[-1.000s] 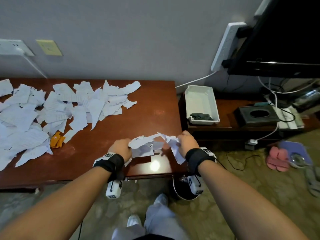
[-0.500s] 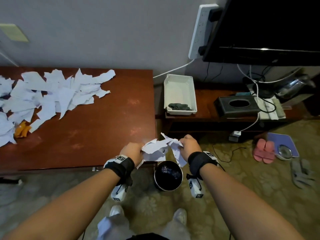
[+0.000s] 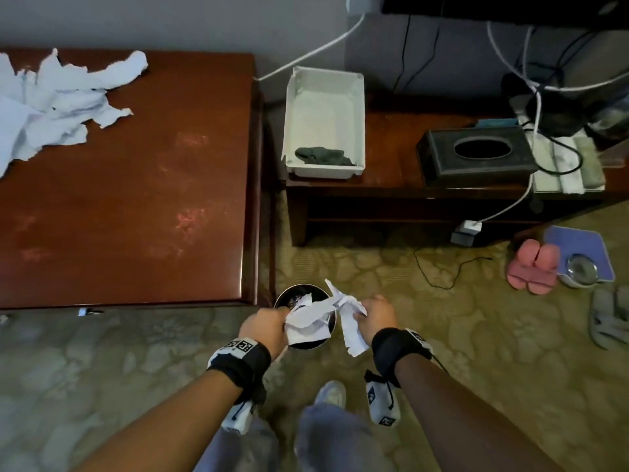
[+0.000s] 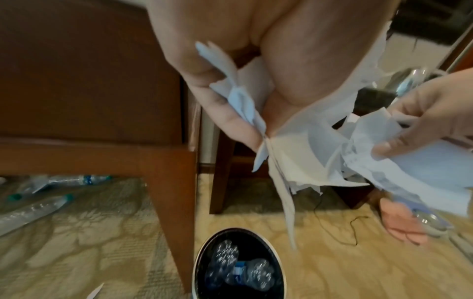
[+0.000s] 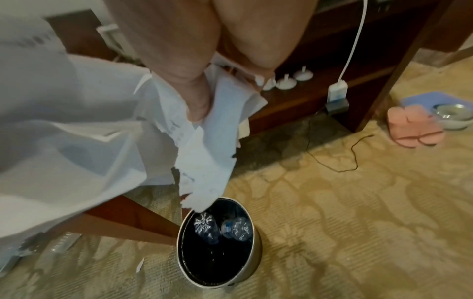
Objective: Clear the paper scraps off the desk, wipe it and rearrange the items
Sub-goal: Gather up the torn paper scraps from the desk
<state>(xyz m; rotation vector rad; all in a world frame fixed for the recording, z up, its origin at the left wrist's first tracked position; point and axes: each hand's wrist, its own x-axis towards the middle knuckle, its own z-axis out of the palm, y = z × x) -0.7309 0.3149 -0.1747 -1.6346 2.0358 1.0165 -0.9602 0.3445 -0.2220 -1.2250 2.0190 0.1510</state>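
Both hands hold one bundle of torn white paper scraps [image 3: 311, 316] above a round black waste bin [image 3: 304, 294] on the carpet beside the desk corner. My left hand [image 3: 265, 327] grips the bundle's left side, its fingers [image 4: 230, 119] pinching folded pieces. My right hand [image 3: 374, 315] grips the right side, with a long strip [image 5: 204, 161] hanging over the bin [image 5: 217, 242]. Crushed plastic bottles [image 4: 238, 269] lie inside the bin. More paper scraps [image 3: 58, 100] cover the far left of the brown desk [image 3: 153, 199].
A low brown stand [image 3: 391, 189] to the right carries a white tray [image 3: 325, 97] with a dark cloth [image 3: 321, 155], a black tissue box [image 3: 476, 156] and cables. Pink slippers [image 3: 532, 267] and a purple scale [image 3: 585, 257] lie on the carpet. Empty bottles [image 4: 33, 206] lie under the desk.
Both hands carried the bundle of scraps off the desk's front edge, down and to the right, until it hangs over the bin. The head view swung right with them.
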